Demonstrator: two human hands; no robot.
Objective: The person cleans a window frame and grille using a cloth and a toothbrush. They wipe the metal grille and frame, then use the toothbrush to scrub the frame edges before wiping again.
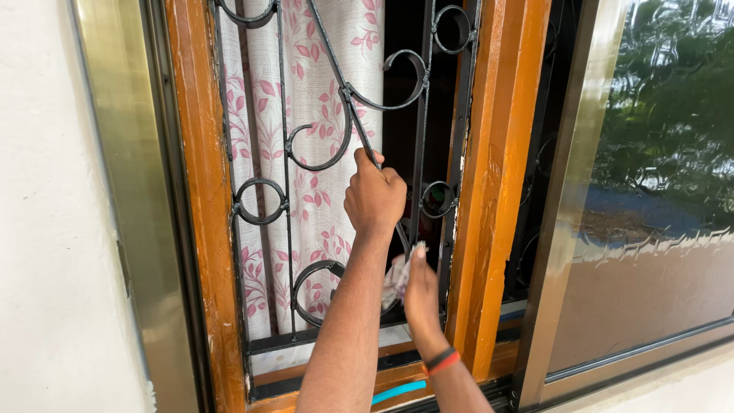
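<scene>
My left hand (pixel 374 197) is closed around a curved bar of the black wrought-iron window grille (pixel 264 200), near the middle of the opening. Lower and to the right, my right hand (pixel 421 294) presses a small crumpled cloth (pixel 398 277) against a lower scroll of the grille, close to the wooden post. A black and red band circles the right wrist.
An orange-brown wooden frame (pixel 200 191) surrounds the grille, with a thick wooden post (pixel 493 176) on the right. A white curtain with pink leaf print (pixel 317 107) hangs behind the bars. A sliding textured-glass pane (pixel 657 176) stands to the right, a white wall (pixel 46 229) to the left.
</scene>
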